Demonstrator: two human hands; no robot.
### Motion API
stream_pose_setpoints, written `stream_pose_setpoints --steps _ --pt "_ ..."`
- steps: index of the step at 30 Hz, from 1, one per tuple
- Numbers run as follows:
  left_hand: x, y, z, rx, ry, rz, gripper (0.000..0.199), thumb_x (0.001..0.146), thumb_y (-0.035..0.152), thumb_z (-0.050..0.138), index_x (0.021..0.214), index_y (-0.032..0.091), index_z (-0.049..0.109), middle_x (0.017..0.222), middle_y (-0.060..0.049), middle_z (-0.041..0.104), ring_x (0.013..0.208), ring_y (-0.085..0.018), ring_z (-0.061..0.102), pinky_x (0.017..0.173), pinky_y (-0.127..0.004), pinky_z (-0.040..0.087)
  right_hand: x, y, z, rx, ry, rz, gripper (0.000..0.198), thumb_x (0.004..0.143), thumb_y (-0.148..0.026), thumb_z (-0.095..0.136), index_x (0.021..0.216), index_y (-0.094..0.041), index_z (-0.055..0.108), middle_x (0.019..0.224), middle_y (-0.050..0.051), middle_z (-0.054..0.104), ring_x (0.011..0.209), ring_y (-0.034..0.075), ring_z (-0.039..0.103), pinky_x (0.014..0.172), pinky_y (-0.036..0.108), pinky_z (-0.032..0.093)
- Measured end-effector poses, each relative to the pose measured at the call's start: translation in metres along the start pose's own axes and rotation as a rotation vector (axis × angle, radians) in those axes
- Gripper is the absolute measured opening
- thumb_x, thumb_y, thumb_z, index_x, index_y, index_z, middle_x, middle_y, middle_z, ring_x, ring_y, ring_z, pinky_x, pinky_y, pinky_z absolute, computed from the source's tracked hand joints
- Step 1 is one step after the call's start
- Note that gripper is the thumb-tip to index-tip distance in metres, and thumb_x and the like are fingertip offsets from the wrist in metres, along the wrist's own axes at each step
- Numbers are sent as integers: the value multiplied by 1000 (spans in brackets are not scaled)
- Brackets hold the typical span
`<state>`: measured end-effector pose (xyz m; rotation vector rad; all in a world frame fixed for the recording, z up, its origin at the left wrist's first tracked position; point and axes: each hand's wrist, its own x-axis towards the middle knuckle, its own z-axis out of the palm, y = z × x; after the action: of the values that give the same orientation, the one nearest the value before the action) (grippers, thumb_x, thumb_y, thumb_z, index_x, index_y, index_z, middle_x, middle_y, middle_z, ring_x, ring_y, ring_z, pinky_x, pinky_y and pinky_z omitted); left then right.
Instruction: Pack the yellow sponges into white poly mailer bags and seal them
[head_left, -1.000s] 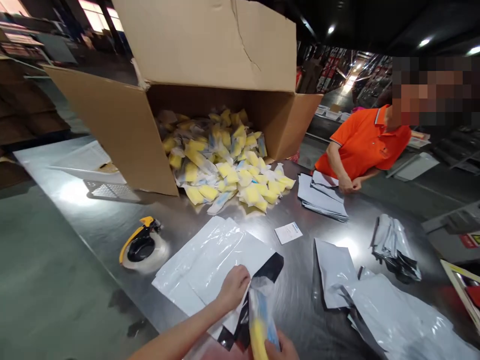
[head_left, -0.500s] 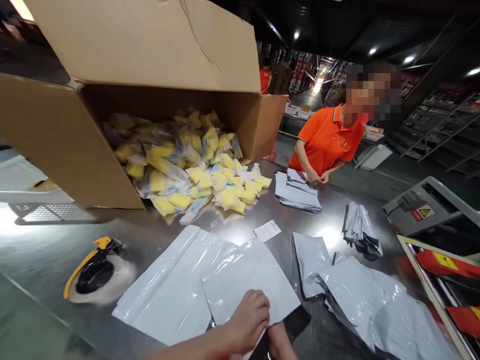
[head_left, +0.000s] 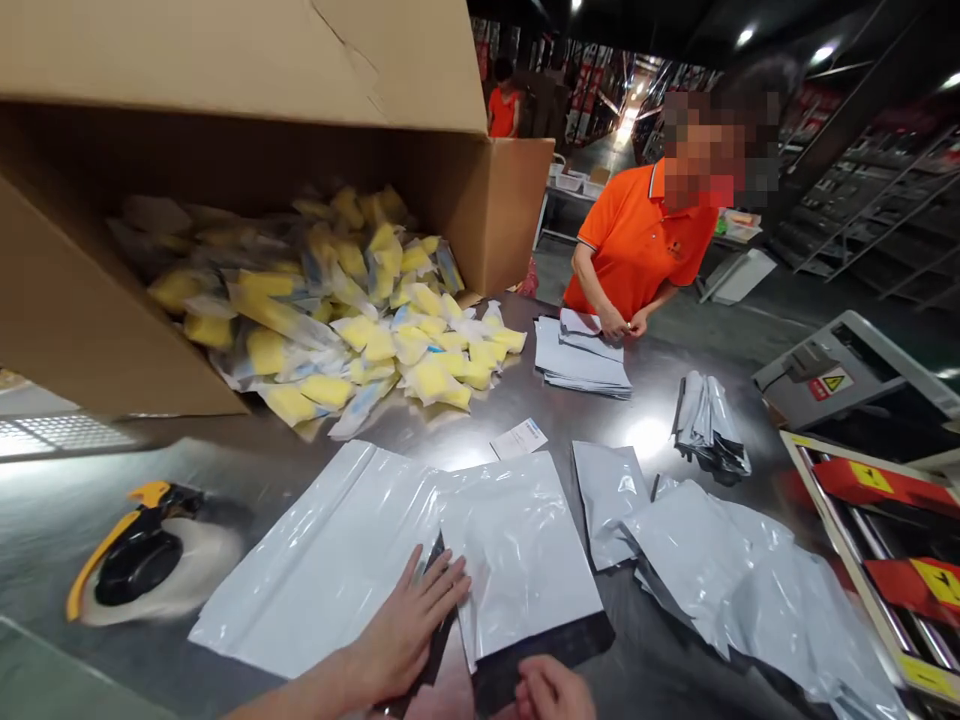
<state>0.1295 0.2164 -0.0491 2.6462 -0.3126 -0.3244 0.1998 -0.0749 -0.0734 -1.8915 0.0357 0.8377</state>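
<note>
In front of me lies a white plastic mailing bag with a dark flap along its near edge. My left hand is flat with fingers spread, its fingertips on the bag's left edge. My right hand sits low at the near edge, fingers curled over the dark flap; what they hold, if anything, is hidden. Under and left of the bag is a stack of larger white mailing bags.
A big cardboard box on its side spills yellow wrapped packets. A tape dispenser stands left. More filled mailing bags lie right, beside a roller conveyor. Across the table a person in orange handles a bag stack.
My left hand has opened from a closed grip and moved left off the near edge. The bag now lies flatter and straighter. My right hand has come out from beneath it. The view has shifted.
</note>
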Motion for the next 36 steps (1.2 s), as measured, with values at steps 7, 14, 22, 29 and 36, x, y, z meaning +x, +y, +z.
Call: stream_pose_setpoints --steps 7,14,22,29,36 --pt "48 16 40 36 -214 61 109 67 1 64 164 31 24 170 -12 18 157 -40 13 116 -82 -3 61 -56 -88 -484 353 -277 48 93 -55 45 114 -20 70 104 17 76 104 33 70 92 41 51" --pt "10 -31 63 -8 -129 81 105 72 -3 54 165 33 20 168 -8 28 156 -32 25 125 -70 10 116 -39 -84 -606 265 -188 52 84 -13 45 135 -13 57 87 10 74 84 24 71 79 32 51" --pt "-25 -56 53 -204 152 31 55 106 41 38 161 41 33 170 1 26 158 -32 21 130 -58 13 81 -10 -90 -585 56 -483 70 78 -10 44 144 -28 60 152 8 57 140 23 52 120 41 40" --pt "-34 -46 -24 -544 234 -196 58 103 58 36 150 30 55 160 0 47 154 -29 32 128 -47 29 61 -16 -44 -372 88 -633 34 87 -36 59 112 -30 81 138 12 68 134 33 59 115 51 47" --pt "65 -41 -169 -974 486 -200 48 75 61 71 94 18 79 108 -10 79 114 -36 67 108 -47 49 62 -145 -86 146 417 -681 41 80 -55 69 102 -23 82 128 11 74 122 30 67 115 50 48"
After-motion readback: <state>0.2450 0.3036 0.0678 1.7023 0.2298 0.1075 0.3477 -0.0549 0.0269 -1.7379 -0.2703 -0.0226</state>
